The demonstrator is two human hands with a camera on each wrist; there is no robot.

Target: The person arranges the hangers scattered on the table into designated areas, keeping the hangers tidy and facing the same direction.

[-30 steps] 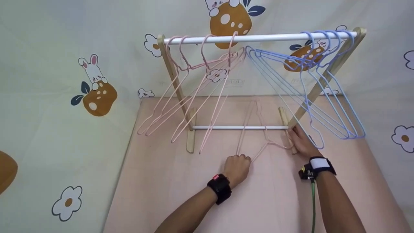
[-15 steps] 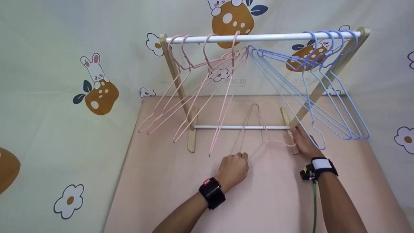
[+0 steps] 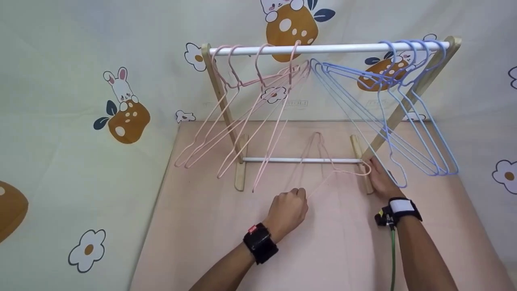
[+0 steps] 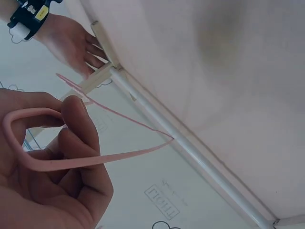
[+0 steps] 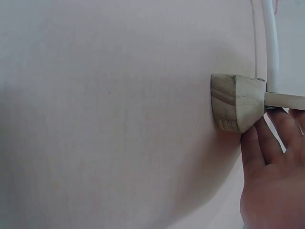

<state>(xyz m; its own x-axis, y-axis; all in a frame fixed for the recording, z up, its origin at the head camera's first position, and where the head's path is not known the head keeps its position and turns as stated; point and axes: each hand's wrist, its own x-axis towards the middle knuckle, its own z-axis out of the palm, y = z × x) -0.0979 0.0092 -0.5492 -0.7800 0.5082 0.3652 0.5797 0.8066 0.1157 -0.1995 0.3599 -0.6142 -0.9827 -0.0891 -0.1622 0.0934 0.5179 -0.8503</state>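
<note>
In the head view, my left hand (image 3: pixel 286 212) grips a pink clothes hanger (image 3: pixel 351 173) low in front of the rack's lower white bar (image 3: pixel 282 160). Its hook points right, towards the rack's right foot. The left wrist view shows the fingers of the left hand (image 4: pixel 52 176) curled round one end of the hanger (image 4: pixel 136 153). My right hand (image 3: pixel 381 178) is at the bottom of the rack's right side. Seen from the right wrist, the right hand (image 5: pixel 276 186) has its fingers extended against the wooden foot (image 5: pixel 226 102) and post.
Several pink hangers (image 3: pixel 257 76) hang on the left of the top rail (image 3: pixel 335 48), several blue hangers (image 3: pixel 424 121) on the right. The rack stands on a pink surface (image 3: pixel 194 226) before a patterned cloth wall (image 3: pixel 60 161). A green cable (image 3: pixel 393 254) runs from the right wrist.
My left hand has moved a little left with the hanger, whose hook end has risen slightly. The nearest hanging pink hanger swayed right, then back. My right hand has stayed at the rack's base.
</note>
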